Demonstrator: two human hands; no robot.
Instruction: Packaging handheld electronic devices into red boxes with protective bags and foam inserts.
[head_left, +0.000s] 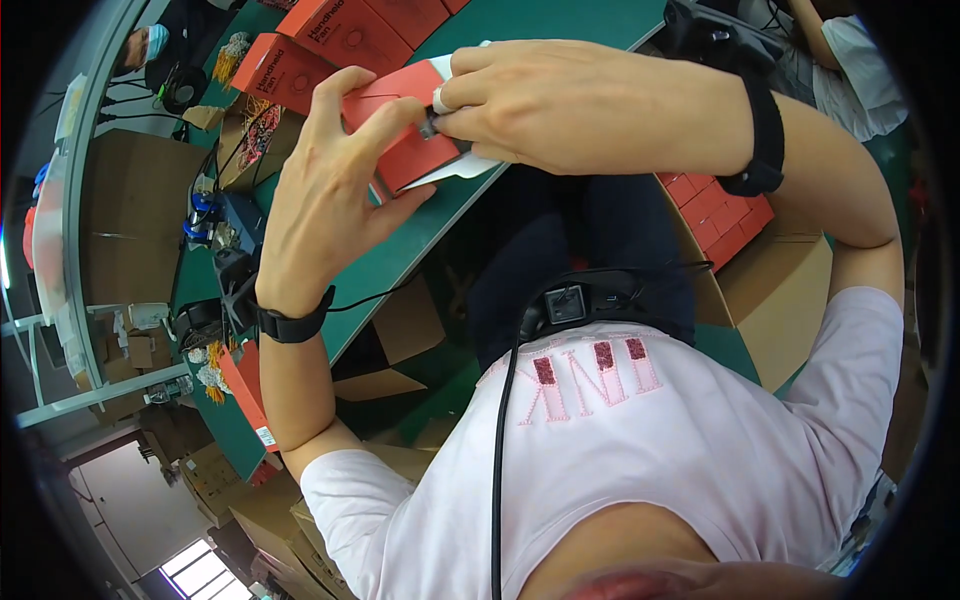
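My left hand [335,175] grips a small red carton [405,150] from the left side, fingers wrapped over its top. My right hand [580,105] is closed on the carton's right end, pinching a small dark part [430,127] at its open white flap [465,168]. Both hands hold the carton above the edge of a green table [420,240]. Each wrist wears a black band.
More red cartons [320,45] lie on the table beyond my hands. A cardboard box [760,270] holding stacked red cartons stands at my right. Brown boxes, cables and tools crowd the left side. Another person [850,60] sits at the upper right.
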